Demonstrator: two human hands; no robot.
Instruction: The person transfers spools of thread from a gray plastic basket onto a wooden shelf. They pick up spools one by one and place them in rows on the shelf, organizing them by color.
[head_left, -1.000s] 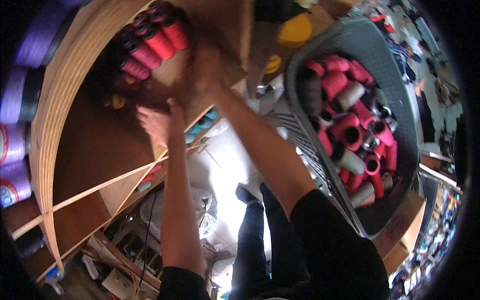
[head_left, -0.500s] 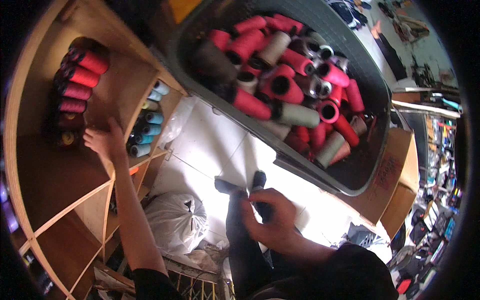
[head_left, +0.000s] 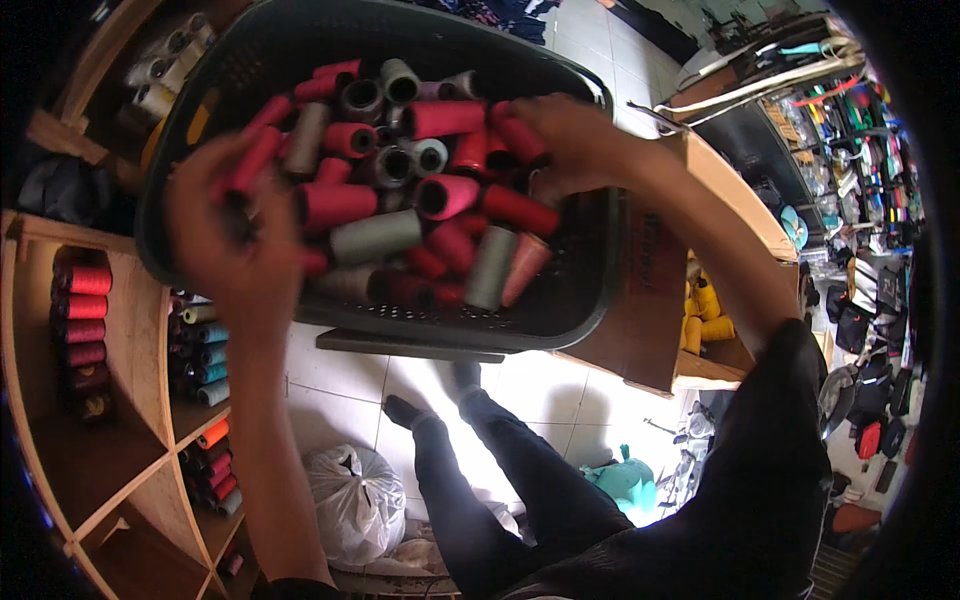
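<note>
A dark plastic basket point(head_left: 590, 290) heaped with thread spools, mostly pink and red with some grey and white ones, stands before me. At its left side my left hand point(head_left: 235, 235), smeared by motion, has its fingers curled round a pink thread spool point(head_left: 252, 168). My right hand point(head_left: 580, 145) reaches in over the right side, its fingers closed about a dark pink thread spool point(head_left: 518, 138); part of that spool is hidden by the hand. Near the front of the heap lie a pale grey spool point(head_left: 376, 237) and a grey-green spool point(head_left: 492, 268).
At left, a wooden shelf point(head_left: 145, 350) holds a stack of red to dark red spools point(head_left: 85, 305) and blue spools point(head_left: 212, 355). A cardboard box point(head_left: 640, 340) with yellow spools point(head_left: 715, 328) stands right of the basket. A tied white plastic bag point(head_left: 352, 500) sits below.
My left hand has moved from the shelf's spool stack into the basket. My right hand has risen from near my legs to the basket's right side. The view has turned towards the basket.
</note>
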